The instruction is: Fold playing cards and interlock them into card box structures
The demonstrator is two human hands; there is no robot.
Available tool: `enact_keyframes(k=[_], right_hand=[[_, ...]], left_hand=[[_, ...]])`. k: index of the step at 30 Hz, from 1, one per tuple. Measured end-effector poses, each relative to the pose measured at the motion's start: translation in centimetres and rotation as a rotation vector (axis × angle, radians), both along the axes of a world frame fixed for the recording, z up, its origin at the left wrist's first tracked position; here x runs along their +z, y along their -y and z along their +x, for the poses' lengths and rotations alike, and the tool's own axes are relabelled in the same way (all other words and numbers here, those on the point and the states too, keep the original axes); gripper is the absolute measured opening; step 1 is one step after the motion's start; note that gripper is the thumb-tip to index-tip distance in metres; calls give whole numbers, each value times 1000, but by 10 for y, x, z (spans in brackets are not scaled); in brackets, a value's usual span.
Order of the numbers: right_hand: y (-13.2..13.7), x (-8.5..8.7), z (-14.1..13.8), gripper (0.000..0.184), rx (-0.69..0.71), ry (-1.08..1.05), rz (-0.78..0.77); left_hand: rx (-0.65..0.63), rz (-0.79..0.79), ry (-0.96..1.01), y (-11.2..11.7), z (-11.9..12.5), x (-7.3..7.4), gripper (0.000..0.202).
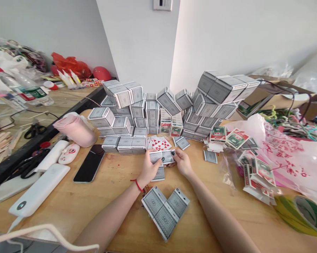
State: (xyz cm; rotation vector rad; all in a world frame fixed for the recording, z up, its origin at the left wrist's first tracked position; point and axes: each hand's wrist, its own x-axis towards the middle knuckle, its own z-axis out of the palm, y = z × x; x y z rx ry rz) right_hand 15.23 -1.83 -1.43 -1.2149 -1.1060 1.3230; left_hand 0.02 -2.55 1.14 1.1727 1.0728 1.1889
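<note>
Between both hands, low over the middle of the table, are grey-backed playing cards (167, 157). My left hand (149, 168) pinches their left part, thumb on top. At their right end, my right hand (182, 161) grips with thumb and fingers. Another grey-backed card (158, 173) lies just below. Beyond the hands are face-up heart cards (160, 143) and loose face-down cards (181, 142). A heart-shaped block made of cards (165, 211) rests between my forearms. Behind stand stacked blocks of cards (132, 143) and two rows of green-and-red card boxes (176, 128).
On the left lie a phone (90, 163), a white power bank (39, 189) and a rolled pink cloth (75, 129). To the right are opened card boxes (260, 175), a printed plastic bag (287, 154) and a roll of yellow-green tape (292, 214). Tall card blocks (216, 88) stand back right.
</note>
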Motion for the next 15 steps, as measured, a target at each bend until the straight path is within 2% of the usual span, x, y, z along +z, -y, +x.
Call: enact_keyframes(k=[4, 8, 11, 15], right_hand=[[-2, 0, -4, 30, -85, 178, 15], [-4, -2, -12, 30, -215, 314, 187], [-8, -1, -18, 31, -214, 283, 223], [-14, 3, -17, 32, -196, 192, 196]], left_hand=[[2, -3, 4, -1, 0, -1, 36], [51, 14, -14, -2, -1, -5, 34], [54, -14, 5, -3, -2, -11, 36], [78, 2, -90, -3, -5, -15, 38]])
